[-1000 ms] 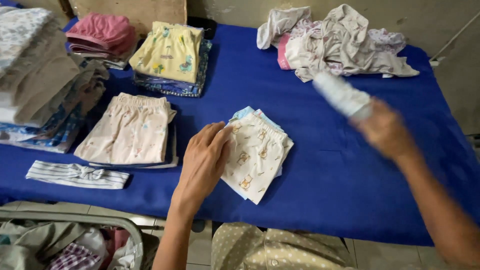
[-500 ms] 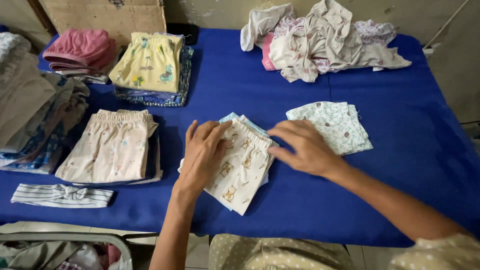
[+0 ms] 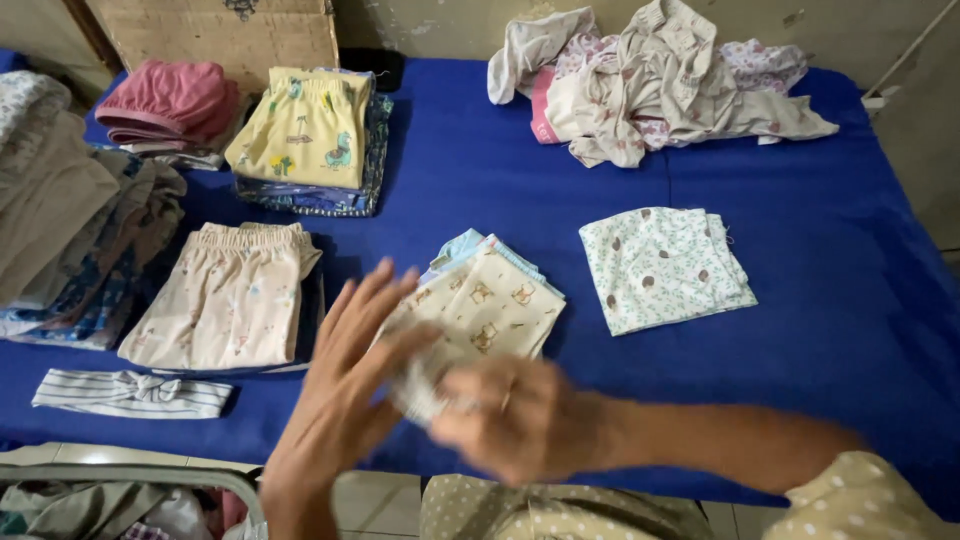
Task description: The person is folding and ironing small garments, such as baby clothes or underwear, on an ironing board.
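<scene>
Head view: folded cloth [image 3: 485,315] on blue table [image 3: 840,330].
Left hand [image 3: 345,395] spread; right hand [image 3: 510,415] blurred, pinching cloth's near edge.

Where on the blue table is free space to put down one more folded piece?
Bare blue cloth lies right of the leaf-print folded piece, and between the yellow stack and the unfolded heap. The left side is crowded with stacks, the beige shorts and a striped headband. Both hands, left and right, cover the bear-print piece.
</scene>
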